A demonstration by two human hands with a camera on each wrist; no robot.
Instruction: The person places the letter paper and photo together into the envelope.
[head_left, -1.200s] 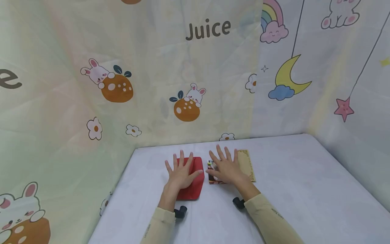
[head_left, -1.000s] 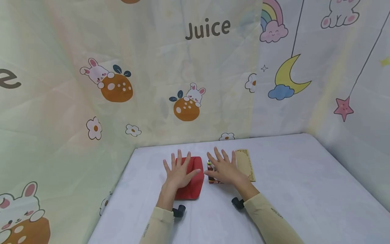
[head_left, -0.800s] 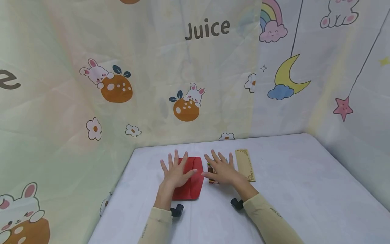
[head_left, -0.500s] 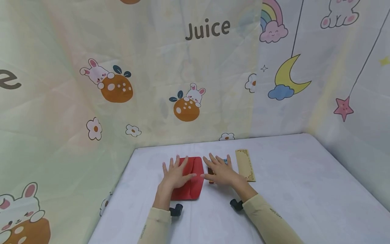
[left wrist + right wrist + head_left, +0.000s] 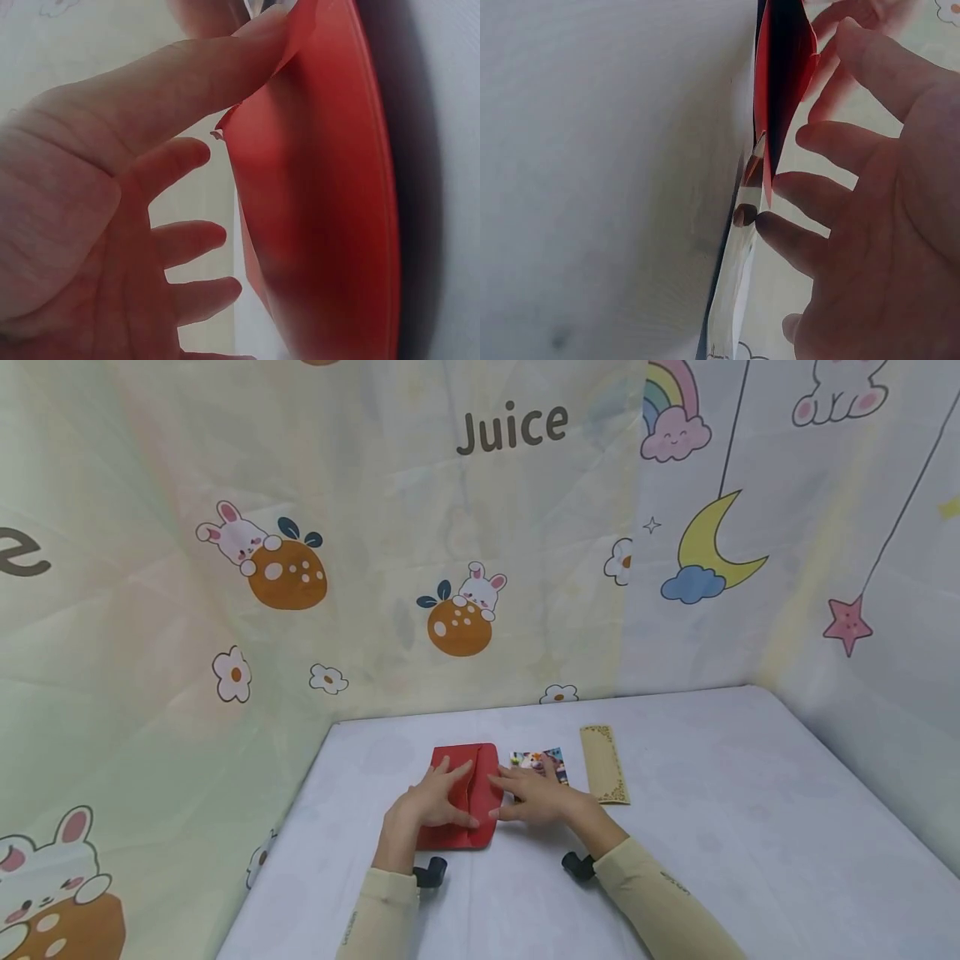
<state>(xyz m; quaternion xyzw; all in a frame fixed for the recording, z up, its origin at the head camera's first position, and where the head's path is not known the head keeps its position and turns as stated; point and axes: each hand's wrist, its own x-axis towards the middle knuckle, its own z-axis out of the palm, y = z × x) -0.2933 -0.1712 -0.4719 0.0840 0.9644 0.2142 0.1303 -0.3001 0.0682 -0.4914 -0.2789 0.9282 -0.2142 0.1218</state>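
A red paper envelope [image 5: 459,754] lies on the white-covered table. My left hand [image 5: 435,802] is over its left part, fingers spread and slightly bent; in the left wrist view the thumb [image 5: 202,79] lies against the envelope's raised edge [image 5: 330,202]. My right hand [image 5: 536,797] reaches in from the right, its thumb and forefinger at the envelope's right edge. Under its other fingers lies a colourful picture card [image 5: 531,757], partly hidden. The right wrist view shows the envelope's mouth gaping [image 5: 784,67] and loosely bent fingers [image 5: 802,199] beside it.
To the right of the card lies a tan strip [image 5: 603,764] with an ornate border, perhaps a bookmark. Printed cloth walls [image 5: 375,652] stand behind the table [image 5: 712,827] and along both sides. A black wrist camera [image 5: 431,872] sits at each wrist.
Both hands have come down and nearer to the body, their stretched fingers now more bent. The right hand has shifted left to the envelope's edge, uncovering more of the card and the tan strip.
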